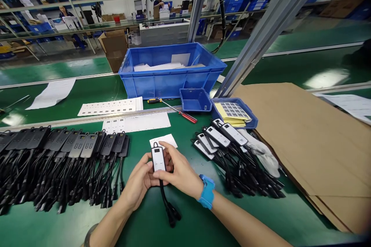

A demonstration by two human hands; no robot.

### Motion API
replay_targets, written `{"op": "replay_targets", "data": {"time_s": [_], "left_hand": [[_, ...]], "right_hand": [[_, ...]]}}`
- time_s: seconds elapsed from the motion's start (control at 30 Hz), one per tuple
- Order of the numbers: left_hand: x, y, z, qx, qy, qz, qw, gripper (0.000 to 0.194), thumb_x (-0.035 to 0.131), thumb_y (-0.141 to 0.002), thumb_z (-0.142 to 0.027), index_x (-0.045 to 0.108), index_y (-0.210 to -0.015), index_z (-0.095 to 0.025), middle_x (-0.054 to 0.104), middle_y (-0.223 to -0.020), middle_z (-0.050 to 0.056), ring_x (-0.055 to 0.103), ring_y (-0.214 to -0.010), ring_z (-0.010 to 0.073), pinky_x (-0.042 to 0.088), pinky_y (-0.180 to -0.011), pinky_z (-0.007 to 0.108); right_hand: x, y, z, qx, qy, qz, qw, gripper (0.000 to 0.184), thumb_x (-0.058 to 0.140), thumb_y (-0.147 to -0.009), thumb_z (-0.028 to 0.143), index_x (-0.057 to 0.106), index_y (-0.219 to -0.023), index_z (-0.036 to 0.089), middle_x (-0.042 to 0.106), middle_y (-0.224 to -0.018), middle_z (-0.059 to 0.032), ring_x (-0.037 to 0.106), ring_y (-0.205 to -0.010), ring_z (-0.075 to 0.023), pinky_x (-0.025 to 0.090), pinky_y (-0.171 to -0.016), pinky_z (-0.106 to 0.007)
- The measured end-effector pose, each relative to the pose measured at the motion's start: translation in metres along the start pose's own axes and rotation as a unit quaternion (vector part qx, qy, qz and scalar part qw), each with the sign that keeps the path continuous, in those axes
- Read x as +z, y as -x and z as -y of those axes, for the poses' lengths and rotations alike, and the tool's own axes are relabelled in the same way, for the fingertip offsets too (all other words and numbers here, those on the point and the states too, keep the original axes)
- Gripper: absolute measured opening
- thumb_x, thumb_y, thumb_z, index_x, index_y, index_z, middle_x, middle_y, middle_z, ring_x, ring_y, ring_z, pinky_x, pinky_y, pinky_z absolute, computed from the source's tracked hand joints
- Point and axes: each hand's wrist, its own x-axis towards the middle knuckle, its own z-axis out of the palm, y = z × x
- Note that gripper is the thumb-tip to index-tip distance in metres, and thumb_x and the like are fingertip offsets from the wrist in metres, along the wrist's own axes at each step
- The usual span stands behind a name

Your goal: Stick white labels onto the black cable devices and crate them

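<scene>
Between my two hands is a small black controller box (158, 159) with a white label on its face, a hanging loop on top and short black cables dangling below. My left hand (140, 179) grips its left side and underside. With thumb and fingers, my right hand (176, 168) holds the right side and lower front of the same box. To the right lies a pile of white-labelled controller boxes (218, 136), their cables toward me. Rows of black controller boxes without white labels (78, 144) lie at the left. A small white paper (171, 139) lies just behind my hands.
A large blue bin (171, 83) with papers stands at the back. Near it are a small blue tray (195, 100), a tray of yellow-backed label sheets (233, 112), a red-handled screwdriver (187, 116) and white label sheets (110, 107). Cardboard (313, 135) and a slanting metal post (269, 27) occupy the right.
</scene>
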Motion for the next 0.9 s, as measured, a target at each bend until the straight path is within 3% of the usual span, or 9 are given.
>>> {"op": "replay_targets", "data": {"time_s": [0.07, 0.1, 0.23, 0.4, 0.5, 0.63, 0.77, 0.9], "left_hand": [[0.000, 0.000, -0.001, 0.010, 0.007, -0.006, 1.000, 0.032, 0.047, -0.094, -0.032, 0.051, -0.122, -0.018, 0.067, -0.109, 0.011, 0.065, -0.101, 0.0241, 0.054, -0.082, 0.035], [-0.001, -0.001, 0.000, 0.010, 0.003, -0.011, 1.000, 0.033, 0.048, -0.094, -0.034, 0.050, -0.123, -0.019, 0.067, -0.108, 0.010, 0.065, -0.099, 0.0235, 0.054, -0.081, 0.034], [-0.003, -0.003, 0.007, 0.022, -0.079, -0.058, 0.995, 0.044, 0.056, -0.089, -0.043, 0.046, -0.127, -0.022, 0.069, -0.102, 0.008, 0.068, -0.084, 0.0217, 0.056, -0.070, 0.032], [-0.006, -0.006, 0.015, 0.037, -0.160, -0.061, 0.985, 0.052, 0.057, -0.087, -0.047, 0.042, -0.129, -0.023, 0.069, -0.093, 0.005, 0.068, -0.073, 0.0210, 0.055, -0.065, 0.032], [-0.004, -0.007, 0.013, 0.039, -0.117, -0.066, 0.990, 0.054, 0.058, -0.086, -0.047, 0.040, -0.130, -0.022, 0.068, -0.101, 0.008, 0.067, -0.083, 0.0225, 0.055, -0.071, 0.034], [0.000, -0.007, 0.007, 0.048, -0.032, -0.042, 0.998, 0.061, 0.049, -0.089, -0.055, 0.036, -0.138, -0.021, 0.068, -0.106, 0.012, 0.065, -0.095, 0.0247, 0.050, -0.086, 0.040], [-0.007, -0.009, 0.005, 0.054, -0.085, -0.047, 0.994, 0.067, 0.052, -0.086, -0.058, 0.039, -0.138, -0.017, 0.069, -0.104, 0.016, 0.066, -0.091, 0.0254, 0.049, -0.086, 0.043], [-0.027, -0.016, 0.004, 0.152, -0.250, -0.096, 0.951, 0.051, 0.059, -0.084, -0.047, 0.052, -0.126, -0.020, 0.066, -0.114, 0.015, 0.063, -0.102, 0.0260, 0.047, -0.091, 0.040]], "right_hand": [[0.004, 0.002, -0.001, 0.007, -0.055, 0.050, 0.997, 0.097, 0.080, -0.065, 0.026, 0.027, -0.145, 0.032, 0.045, -0.133, -0.0101, 0.061, -0.089, -0.0186, 0.058, -0.064, -0.028], [0.005, 0.002, -0.001, 0.003, -0.070, 0.064, 0.995, 0.098, 0.078, -0.067, 0.026, 0.022, -0.147, 0.033, 0.043, -0.137, -0.0104, 0.062, -0.091, -0.0189, 0.058, -0.067, -0.029], [0.006, 0.002, -0.004, -0.048, 0.007, 0.018, 0.999, 0.056, 0.048, -0.091, 0.027, 0.033, -0.145, 0.026, 0.060, -0.117, -0.0077, 0.061, -0.091, -0.0181, 0.053, -0.080, -0.032], [0.010, 0.001, -0.010, -0.054, 0.067, -0.023, 0.996, 0.043, 0.041, -0.093, 0.025, 0.043, -0.135, 0.019, 0.064, -0.091, -0.0045, 0.059, -0.075, -0.0171, 0.051, -0.072, -0.031], [0.012, 0.000, -0.010, -0.081, 0.112, -0.032, 0.990, 0.049, 0.042, -0.093, 0.026, 0.037, -0.141, 0.018, 0.063, -0.103, -0.0084, 0.060, -0.091, -0.0210, 0.051, -0.083, -0.036], [0.008, -0.003, -0.002, -0.148, 0.220, -0.028, 0.964, 0.074, 0.055, -0.085, 0.024, 0.019, -0.150, 0.022, 0.048, -0.131, -0.0128, 0.048, -0.120, -0.0264, 0.045, -0.099, -0.041], [-0.009, -0.006, 0.003, -0.108, 0.394, -0.054, 0.911, 0.073, 0.049, -0.081, 0.013, 0.022, -0.149, 0.015, 0.047, -0.129, -0.0164, 0.053, -0.113, -0.0279, 0.049, -0.093, -0.039], [-0.028, -0.010, 0.004, 0.023, 0.612, -0.075, 0.787, 0.062, 0.048, -0.075, 0.001, 0.046, -0.137, 0.010, 0.058, -0.108, -0.0197, 0.059, -0.096, -0.0327, 0.050, -0.080, -0.043]]}}
